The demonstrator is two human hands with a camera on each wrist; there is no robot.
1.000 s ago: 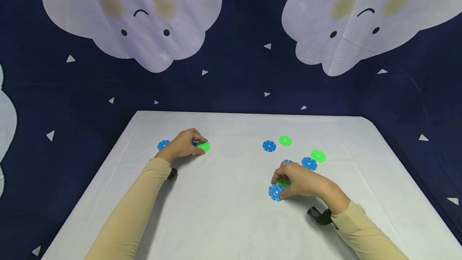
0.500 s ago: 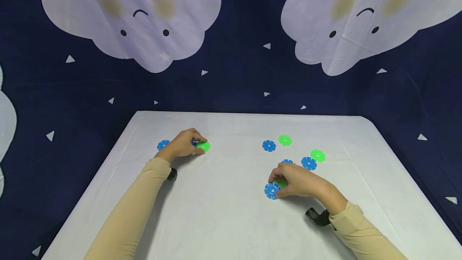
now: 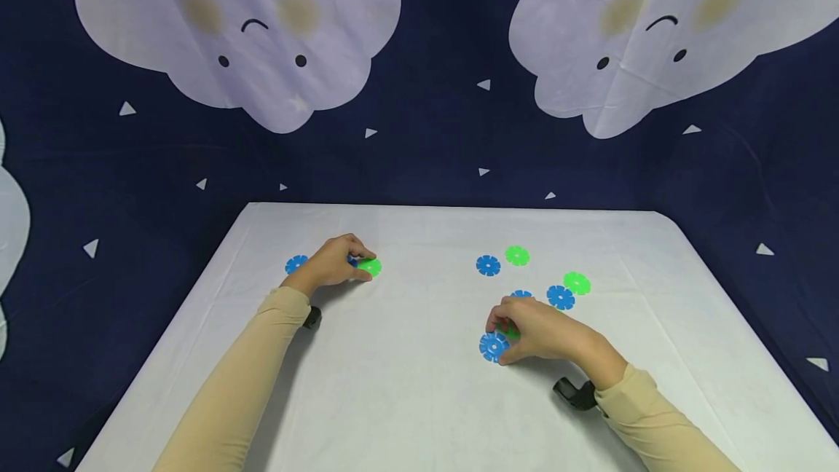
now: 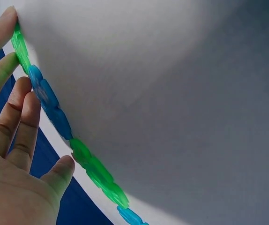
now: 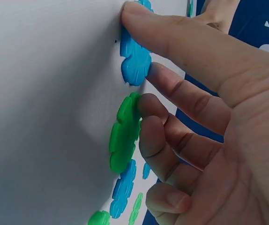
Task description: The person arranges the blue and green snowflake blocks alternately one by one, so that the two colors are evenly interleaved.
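At the left, my left hand [image 3: 330, 262] holds the edges of a green snowflake disc [image 3: 370, 267] between thumb and forefinger. The left wrist view shows this disc at the end of a row, followed by a blue disc [image 4: 50, 104], a green disc [image 4: 99, 172] and the tip of another blue one [image 4: 131, 216]. On the right, my right hand [image 3: 547, 330] grips a slotted blue snowflake disc [image 3: 493, 347] by its rim, thumb on the near side. Under that hand's curled fingers lies a green disc [image 5: 124, 136], partly hidden in the head view.
Beyond the right hand lie blue discs [image 3: 488, 266] [image 3: 561, 297] and green discs [image 3: 517, 256] [image 3: 577, 283] on the white table [image 3: 406, 384]. One more blue disc [image 3: 521, 293] peeks out behind that hand. A dark cloud-print cloth [image 3: 432, 151] hangs behind the table.
My right hand has slid slightly left with the blue disc, mostly in the first half second. The left hand and its green disc stay in place.
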